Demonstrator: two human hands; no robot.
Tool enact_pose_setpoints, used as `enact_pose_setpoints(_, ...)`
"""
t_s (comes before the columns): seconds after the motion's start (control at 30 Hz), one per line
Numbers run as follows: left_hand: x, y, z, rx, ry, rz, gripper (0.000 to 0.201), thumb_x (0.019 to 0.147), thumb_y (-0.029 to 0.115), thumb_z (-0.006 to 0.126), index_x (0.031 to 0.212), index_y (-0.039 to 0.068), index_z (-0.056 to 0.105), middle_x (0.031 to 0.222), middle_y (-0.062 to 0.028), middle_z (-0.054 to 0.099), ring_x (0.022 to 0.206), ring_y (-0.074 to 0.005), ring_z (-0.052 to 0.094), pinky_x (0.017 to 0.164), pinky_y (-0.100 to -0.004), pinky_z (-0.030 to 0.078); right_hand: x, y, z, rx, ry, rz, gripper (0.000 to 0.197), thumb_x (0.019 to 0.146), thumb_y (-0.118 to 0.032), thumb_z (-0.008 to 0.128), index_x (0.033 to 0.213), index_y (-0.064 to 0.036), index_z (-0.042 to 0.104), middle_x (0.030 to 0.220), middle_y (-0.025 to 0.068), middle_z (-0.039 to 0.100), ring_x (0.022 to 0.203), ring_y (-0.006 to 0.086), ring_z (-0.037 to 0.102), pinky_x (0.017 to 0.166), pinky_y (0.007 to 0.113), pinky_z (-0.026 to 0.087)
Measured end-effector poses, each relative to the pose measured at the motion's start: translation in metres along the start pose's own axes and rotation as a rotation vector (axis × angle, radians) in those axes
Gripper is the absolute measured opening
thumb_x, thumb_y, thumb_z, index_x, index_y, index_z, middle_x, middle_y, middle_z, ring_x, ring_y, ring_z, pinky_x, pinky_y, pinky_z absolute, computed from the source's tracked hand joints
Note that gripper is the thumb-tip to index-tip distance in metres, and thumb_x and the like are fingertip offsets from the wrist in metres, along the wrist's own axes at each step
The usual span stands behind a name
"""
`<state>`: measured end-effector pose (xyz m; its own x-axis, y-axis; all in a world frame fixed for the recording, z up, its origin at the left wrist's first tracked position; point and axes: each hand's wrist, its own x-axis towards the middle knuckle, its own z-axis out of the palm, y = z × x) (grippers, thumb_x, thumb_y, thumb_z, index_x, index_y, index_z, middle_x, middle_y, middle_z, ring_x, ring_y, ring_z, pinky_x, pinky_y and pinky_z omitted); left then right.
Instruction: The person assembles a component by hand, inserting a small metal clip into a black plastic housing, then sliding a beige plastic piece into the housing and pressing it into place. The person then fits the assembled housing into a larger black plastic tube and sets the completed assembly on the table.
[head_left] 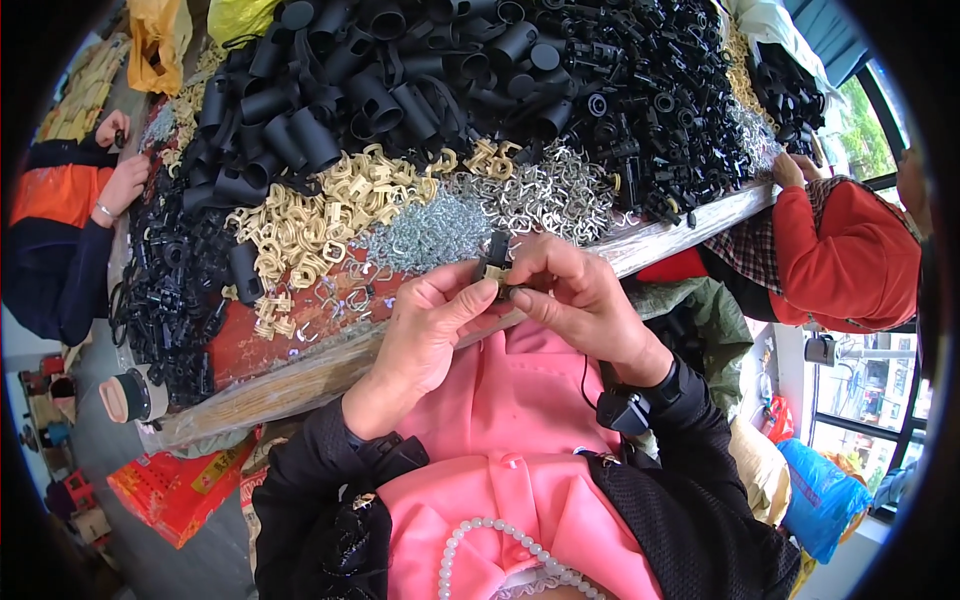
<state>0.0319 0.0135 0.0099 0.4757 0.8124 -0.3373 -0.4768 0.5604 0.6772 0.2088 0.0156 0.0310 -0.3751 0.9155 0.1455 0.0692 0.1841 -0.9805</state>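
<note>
Near the table's front edge my two hands meet over a small black plastic part that stands upright, with a beige plastic piece at its lower end. My left hand is closed, pinching the assembly between thumb and fingers. From the other side the fingers of my right hand are bent together against its lower end. Part of the assembly is hidden behind my fingertips. Just beyond my hands lie a heap of small silvery springs, a pile of curved metal clips and a pile of beige plastic pieces.
Black tubes and small black parts are heaped across the red tabletop. A wooden rail edges the table near me. A round tin-like object sits at the left corner. Two people work at the left and right.
</note>
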Motion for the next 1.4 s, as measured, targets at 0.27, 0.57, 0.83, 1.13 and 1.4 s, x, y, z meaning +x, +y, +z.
enact_pose_setpoints(0.27,0.001,-0.005,-0.005,-0.056,-0.065,-0.067,0.027,0.083,0.017,0.055,0.106,0.001,0.054,0.097,-0.0052,0.059,0.083,-0.0126,0.058,0.074,-0.0244,0.047,0.006,0.004,0.010,-0.308,0.158,-0.183,0.022,0.072,-0.005,0.065,0.092,-0.0025,0.056,0.086,0.0048,0.050,0.072,0.0119,0.046,0.063,0.022,0.038)
enact_pose_setpoints(0.57,0.001,-0.004,-0.015,-0.227,-0.095,-0.160,0.023,0.085,0.017,0.051,0.103,0.002,0.054,0.095,-0.0055,0.058,0.084,-0.0138,0.058,0.072,-0.0237,0.049,0.007,0.026,0.015,-0.234,0.152,-0.181,0.018,0.072,-0.007,0.066,0.089,-0.0025,0.061,0.089,0.0048,0.048,0.080,0.0130,0.045,0.070,0.024,0.038)
enact_pose_setpoints(0.83,-0.002,0.001,-0.023,-0.267,-0.087,-0.166,0.021,0.084,0.015,0.052,0.100,0.001,0.054,0.090,-0.0063,0.059,0.079,-0.0138,0.059,0.067,-0.0220,0.050,0.009,0.029,0.030,-0.093,0.175,-0.191,0.017,0.073,-0.006,0.064,0.090,-0.0019,0.060,0.094,0.0064,0.045,0.084,0.0134,0.043,0.072,0.024,0.038)
enact_pose_setpoints(1.13,-0.009,0.017,-0.029,-0.167,-0.002,0.014,0.024,0.082,0.012,0.053,0.102,-0.001,0.053,0.089,-0.0091,0.060,0.072,-0.0137,0.059,0.063,-0.0205,0.050,0.041,0.014,0.035,-0.177,0.117,-0.256,0.017,0.075,-0.004,0.062,0.091,-0.0011,0.057,0.094,0.0062,0.046,0.081,0.0120,0.044,0.071,0.024,0.039)
enact_pose_setpoints(1.4,-0.016,0.027,-0.036,-0.099,0.030,0.116,0.027,0.079,0.010,0.057,0.103,-0.001,0.052,0.086,-0.0105,0.060,0.070,-0.0138,0.059,0.061,-0.0213,0.049,0.141,0.036,0.010,-0.791,0.258,-0.424,0.030,0.071,-0.007,0.060,0.099,-0.0009,0.053,0.093,0.0120,0.051,0.076,0.0231,0.052,0.066,0.030,0.043)
